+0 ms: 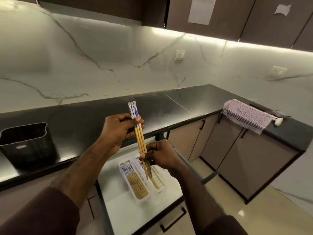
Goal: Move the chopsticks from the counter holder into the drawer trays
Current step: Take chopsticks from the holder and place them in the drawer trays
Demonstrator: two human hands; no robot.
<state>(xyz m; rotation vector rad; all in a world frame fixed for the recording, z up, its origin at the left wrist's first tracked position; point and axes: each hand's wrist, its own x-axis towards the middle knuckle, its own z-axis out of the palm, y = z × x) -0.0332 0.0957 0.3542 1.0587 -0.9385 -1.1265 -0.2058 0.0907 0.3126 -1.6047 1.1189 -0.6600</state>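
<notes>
Three chopsticks (139, 133) up in the air over the open drawer (171, 192), patterned tops toward twelve o'clock, tips toward six; the left hand (118, 131) pinches them just under the blue-and-white ends, the right hand (160, 154) curls round the bare wood lower down; light, stiff, smooth sticks by the look of them, likely to slide apart, so a grip at both ends keeps them bundled; two trays (135, 180) wait below at six, both part-filled; the black holder (28, 143) sits at nine on the counter (194, 102).
</notes>
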